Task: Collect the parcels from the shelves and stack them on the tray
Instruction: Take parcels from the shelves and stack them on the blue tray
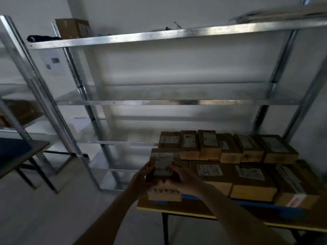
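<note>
Both hands grip one small parcel at the table's near left corner: left hand on its left side, right hand on its right. Six parcels line the back row; three larger ones lie in front. The blue tray is mostly hidden; labels are blurred.

The blue tray shows only as a thin edge under the brown cardboard parcels. Both hands cover the lower part of the small label-topped parcel, so its handwritten marking cannot be read whole. The parcel labels are too blurred to read. The wooden yellow-edged desk runs off the right edge. The top shelf's flat things are smeared.
</note>
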